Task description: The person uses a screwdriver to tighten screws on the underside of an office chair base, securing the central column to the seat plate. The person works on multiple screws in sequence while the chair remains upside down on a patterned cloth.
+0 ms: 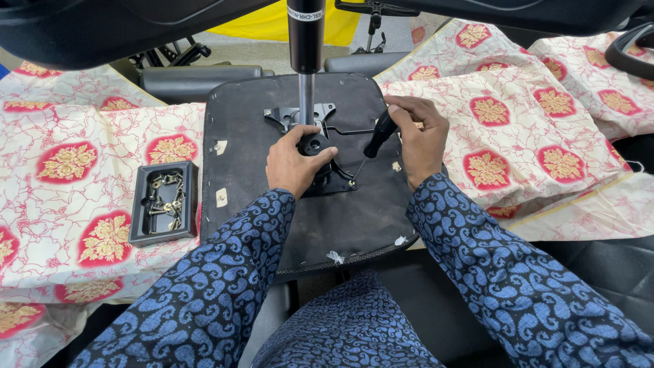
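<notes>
**Screwdriver on chair-seat plate**

Head view: upturned seat base (300, 225) lies on the patterned cloth (518, 129). Left hand (294, 163) clamps the mechanism plate (320, 153) at seat centre, apparently steadying it. Right hand (419, 136) closed on screwdriver (373, 144); long axis slants, tip down-left at plate edge. Screw tray (163, 203) sits left of seat.

Chair-assembly workshop: upturned seat base (300, 204) on patterned cloth (82, 177), tray of screws (163, 202), spare chair parts (197, 78) behind.
</notes>
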